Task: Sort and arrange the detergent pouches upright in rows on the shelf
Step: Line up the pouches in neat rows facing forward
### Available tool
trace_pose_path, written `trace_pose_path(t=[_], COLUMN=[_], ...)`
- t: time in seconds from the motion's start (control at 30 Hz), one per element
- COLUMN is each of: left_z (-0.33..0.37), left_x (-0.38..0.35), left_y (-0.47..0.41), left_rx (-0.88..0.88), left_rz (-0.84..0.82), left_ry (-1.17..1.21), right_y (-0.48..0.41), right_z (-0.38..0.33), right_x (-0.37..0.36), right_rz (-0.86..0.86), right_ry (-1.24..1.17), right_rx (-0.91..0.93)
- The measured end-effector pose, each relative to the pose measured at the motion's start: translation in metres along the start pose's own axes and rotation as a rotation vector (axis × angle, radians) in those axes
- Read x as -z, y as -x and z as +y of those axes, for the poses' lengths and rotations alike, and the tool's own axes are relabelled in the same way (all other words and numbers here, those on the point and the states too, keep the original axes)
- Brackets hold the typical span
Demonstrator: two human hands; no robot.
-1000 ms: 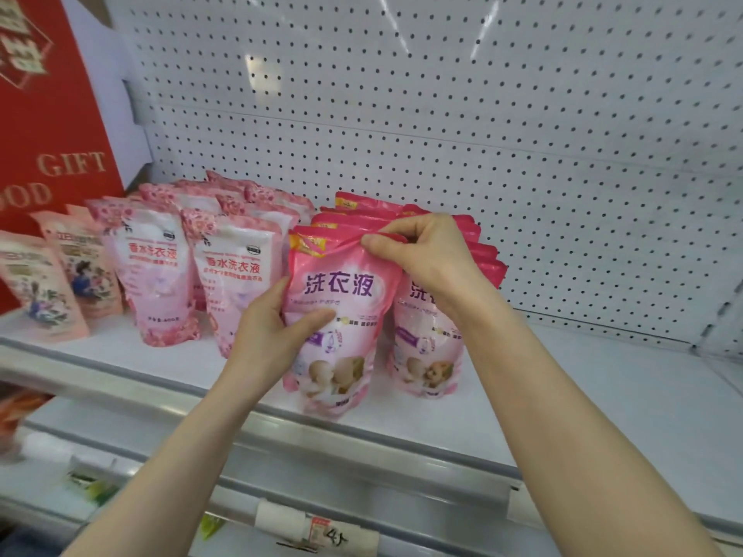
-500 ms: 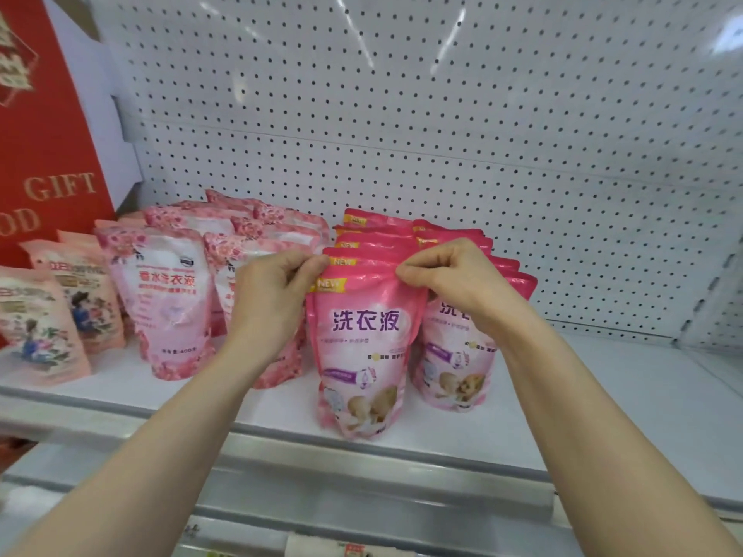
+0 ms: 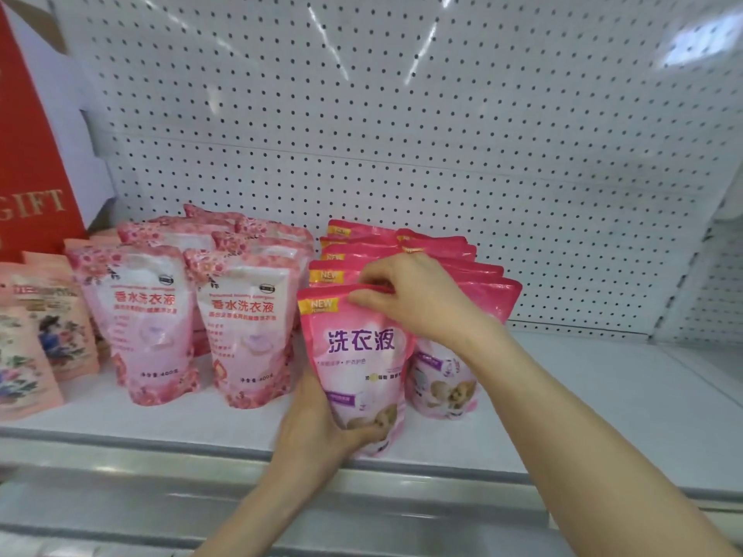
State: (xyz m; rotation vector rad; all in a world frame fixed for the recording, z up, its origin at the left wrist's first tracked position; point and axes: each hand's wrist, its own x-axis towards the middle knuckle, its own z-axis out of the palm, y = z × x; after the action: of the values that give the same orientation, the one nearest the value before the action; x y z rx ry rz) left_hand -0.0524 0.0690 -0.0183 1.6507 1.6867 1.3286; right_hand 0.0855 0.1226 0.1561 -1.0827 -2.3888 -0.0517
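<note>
While my right hand (image 3: 418, 299) pinches the top edge of the front pink pouch (image 3: 358, 355), my left hand (image 3: 321, 428) cups its base at the shelf (image 3: 603, 416) front. Behind stand matching pouches (image 3: 442, 251); just left, floral pouches (image 3: 245, 327) crowd close, peach packets (image 3: 48, 327) beyond, against the pegboard (image 3: 442, 134).

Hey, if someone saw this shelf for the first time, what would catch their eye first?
Probably the bright pink pouch at the shelf's front edge, with the right hand pinching its top and the left hand cupping its base. Next, the rows of paler floral pouches to its left, and the red gift box at far left.
</note>
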Motion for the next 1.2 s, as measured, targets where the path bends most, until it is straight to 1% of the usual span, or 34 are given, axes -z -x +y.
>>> trace_pose_path(t=[0.2, 0.43, 0.5, 0.63, 0.7, 0.83, 0.9, 0.97, 1.0, 1.03, 1.07, 1.13, 1.2], left_z=[-0.005, -0.003, -0.005, -0.013, -0.016, -0.013, -0.009, -0.001, 0.005, 0.010, 0.017, 0.030, 0.042], left_x=[0.001, -0.004, -0.002, 0.006, 0.008, 0.011, 0.017, 0.027, 0.033, 0.039, 0.043, 0.051, 0.053], left_y=[-0.021, -0.034, -0.031, -0.021, -0.020, -0.016, -0.013, -0.011, -0.011, -0.012, -0.015, -0.023, -0.029], left_rx=[-0.055, -0.065, -0.060, -0.062, -0.074, -0.105, -0.138, -0.171, -0.197, -0.227, -0.252, -0.272, -0.280], left_rz=[0.050, 0.046, 0.019, -0.116, -0.135, -0.114, -0.081, -0.016, 0.023, 0.063, 0.096, 0.128, 0.149], left_ry=[-0.003, 0.017, 0.038, -0.047, -0.066, -0.078, -0.064, -0.050, -0.052, -0.059, -0.068, -0.068, -0.077], right_y=[-0.009, -0.015, -0.014, -0.012, -0.011, -0.005, 0.003, 0.014, 0.021, 0.027, 0.032, 0.038, 0.040], right_z=[0.008, 0.013, 0.015, 0.015, 0.013, 0.012, 0.020, 0.036, 0.046, 0.056, 0.065, 0.077, 0.081], right_x=[-0.019, -0.023, -0.022, -0.022, -0.022, -0.011, 0.004, 0.023, 0.032, 0.041, 0.046, 0.047, 0.040], right_rz=[0.117, 0.131, 0.139, 0.178, 0.168, 0.129, 0.192, 0.286, 0.288, 0.242, 0.158, 0.017, 0.015], right_ry=[-0.111, -0.157, -0.164, -0.184, -0.183, -0.175, -0.176, -0.071, 0.028, 0.131, 0.206, 0.235, 0.217], right_rx=[-0.043, -0.086, -0.082, -0.070, -0.080, -0.080, -0.098, -0.132, -0.158, -0.196, -0.247, -0.339, -0.359])
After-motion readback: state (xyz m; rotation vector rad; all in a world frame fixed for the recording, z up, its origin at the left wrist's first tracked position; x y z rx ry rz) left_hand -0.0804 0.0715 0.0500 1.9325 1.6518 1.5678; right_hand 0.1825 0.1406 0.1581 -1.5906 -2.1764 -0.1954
